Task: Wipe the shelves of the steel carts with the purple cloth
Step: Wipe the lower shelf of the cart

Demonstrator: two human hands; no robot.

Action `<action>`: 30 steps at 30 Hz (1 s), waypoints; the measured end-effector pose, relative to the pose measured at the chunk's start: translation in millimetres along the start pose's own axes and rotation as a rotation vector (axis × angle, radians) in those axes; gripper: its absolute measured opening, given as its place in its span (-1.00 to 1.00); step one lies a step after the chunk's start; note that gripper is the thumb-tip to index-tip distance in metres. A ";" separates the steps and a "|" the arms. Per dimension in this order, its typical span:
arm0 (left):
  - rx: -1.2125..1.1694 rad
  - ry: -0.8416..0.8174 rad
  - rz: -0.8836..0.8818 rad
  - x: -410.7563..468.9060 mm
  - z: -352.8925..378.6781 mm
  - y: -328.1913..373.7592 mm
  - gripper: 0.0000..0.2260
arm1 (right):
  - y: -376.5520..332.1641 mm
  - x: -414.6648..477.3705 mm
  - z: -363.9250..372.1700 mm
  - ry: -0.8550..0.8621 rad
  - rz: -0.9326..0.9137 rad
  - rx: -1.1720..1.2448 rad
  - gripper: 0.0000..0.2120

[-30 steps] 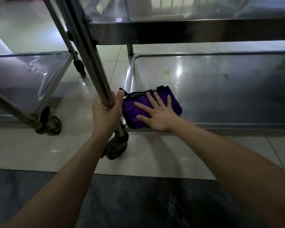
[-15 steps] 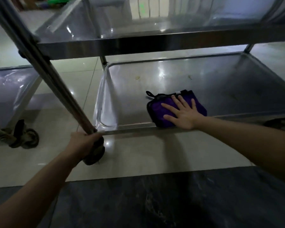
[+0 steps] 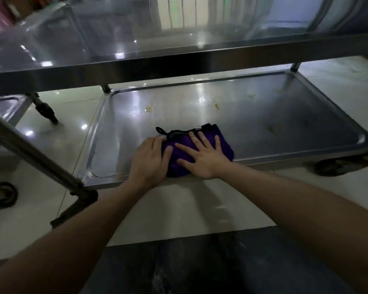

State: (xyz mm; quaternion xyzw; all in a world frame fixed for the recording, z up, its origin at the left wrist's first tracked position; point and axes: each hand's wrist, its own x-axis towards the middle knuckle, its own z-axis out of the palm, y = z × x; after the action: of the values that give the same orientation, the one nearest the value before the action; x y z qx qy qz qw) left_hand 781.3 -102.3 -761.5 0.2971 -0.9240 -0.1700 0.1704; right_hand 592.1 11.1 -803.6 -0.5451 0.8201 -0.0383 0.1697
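A folded purple cloth (image 3: 222, 141) with a black edge and loop lies on the bottom shelf (image 3: 274, 115) of the steel cart, near its front rim. My right hand (image 3: 202, 155) presses flat on the cloth with fingers spread. My left hand (image 3: 151, 160) rests on the cloth's left end, fingers laid over its edge. A few yellowish spots mark the shelf behind the cloth. The cart's upper shelf (image 3: 136, 49) hangs above.
The cart's slanted front-left post (image 3: 30, 153) runs down to a caster at the shelf's left corner. A second steel cart's shelf (image 3: 2, 107) and wheel (image 3: 2, 194) sit at the left. A caster (image 3: 338, 166) shows under the right front corner. Pale floor tiles surround the carts.
My left hand let go of the cart post and came over onto the cloth's left end. The cloth slid right along the front of the shelf under my right hand.
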 end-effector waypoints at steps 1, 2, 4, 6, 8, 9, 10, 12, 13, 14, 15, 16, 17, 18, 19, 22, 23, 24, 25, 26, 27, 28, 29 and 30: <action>-0.016 -0.006 -0.062 2.1 11.8 1.1 -0.44 | 7.8 -1.9 -1.0 -0.002 -0.002 0.011 -0.24; 0.012 -0.023 -0.100 3.4 23.4 -1.4 -0.37 | 18.8 -5.0 -2.4 0.000 0.000 0.014 -0.25; 0.106 -0.068 -0.128 6.0 39.0 -11.0 -0.30 | 48.9 -15.4 -6.6 0.010 0.021 0.006 -0.25; 0.150 -0.076 -0.137 9.5 45.1 -20.8 -0.26 | 85.7 -27.6 -16.0 0.018 0.050 -0.014 -0.22; 0.178 -0.082 -0.134 11.7 46.7 -27.4 -0.27 | 125.5 -45.0 -27.1 -0.002 0.088 -0.026 -0.19; 0.187 -0.093 -0.135 11.4 46.5 -29.7 -0.27 | 143.6 -55.4 -31.5 -0.010 0.120 -0.027 -0.19; 0.196 -0.099 -0.139 11.3 46.5 -31.9 -0.28 | 159.2 -64.6 -35.0 -0.009 0.157 -0.032 -0.19; 0.208 -0.110 -0.147 13.1 45.7 -34.5 -0.28 | 176.8 -76.6 -36.4 0.008 0.222 -0.056 -0.16; 0.215 -0.120 -0.150 13.8 45.1 -35.2 -0.28 | 176.9 -79.2 -34.4 0.022 0.239 -0.071 -0.17; 0.218 -0.128 -0.150 14.6 44.1 -35.5 -0.28 | 172.5 -79.2 -31.7 0.049 0.248 -0.080 -0.18; 0.225 -0.136 -0.153 14.8 41.9 -36.2 -0.28 | 165.3 -76.4 -29.0 0.079 0.253 -0.080 -0.20; 0.226 -0.139 -0.150 14.7 40.3 -38.7 -0.26 | 155.5 -72.0 -26.4 0.099 0.254 -0.072 -0.20; 0.223 -0.146 -0.145 14.4 37.2 -41.1 -0.24 | 144.7 -66.9 -24.5 0.108 0.251 -0.064 -0.20; 0.229 -0.148 -0.135 14.0 34.3 -45.3 -0.22 | 133.6 -61.6 -22.7 0.111 0.244 -0.060 -0.20; 0.235 -0.149 -0.121 13.5 31.5 -50.3 -0.20 | 121.7 -56.2 -20.5 0.113 0.233 -0.058 -0.19; 0.239 -0.157 -0.112 12.4 20.1 -69.3 -0.17 | 79.5 -41.7 -13.6 0.097 0.190 -0.064 -0.21; 0.249 -0.171 -0.116 10.7 14.0 -75.5 -0.16 | 66.1 -38.3 -11.3 0.091 0.181 -0.069 -0.22; 0.262 -0.183 -0.117 9.1 9.4 -80.7 -0.15 | 55.0 -36.2 -9.3 0.092 0.181 -0.072 -0.24; 0.269 -0.189 -0.127 7.4 4.2 -82.7 -0.14 | 45.9 -34.3 -8.1 0.096 0.185 -0.073 -0.25; 0.267 -0.191 -0.139 8.1 1.1 -80.0 -0.13 | 38.2 -32.6 -7.5 0.100 0.189 -0.074 -0.26; 0.275 -0.198 -0.140 10.8 1.1 -72.5 -0.14 | 32.1 -31.1 -7.2 0.102 0.189 -0.074 -0.27; 0.313 -0.216 -0.115 14.2 5.1 -60.9 -0.17 | 26.8 -30.4 -7.0 0.102 0.189 -0.072 -0.27; 0.367 -0.232 -0.070 18.3 12.3 -45.5 -0.23 | 22.2 -30.7 -6.4 0.102 0.189 -0.066 -0.28; 0.390 -0.233 -0.029 23.2 21.2 -28.8 -0.31 | 18.8 -31.0 -5.9 0.103 0.188 -0.057 -0.29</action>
State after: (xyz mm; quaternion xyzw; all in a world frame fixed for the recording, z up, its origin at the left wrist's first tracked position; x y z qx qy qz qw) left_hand 768.9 -133.9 -787.3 0.3160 -0.9485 -0.0236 -0.0005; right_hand 584.4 46.0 -795.4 -0.4676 0.8761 -0.0267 0.1145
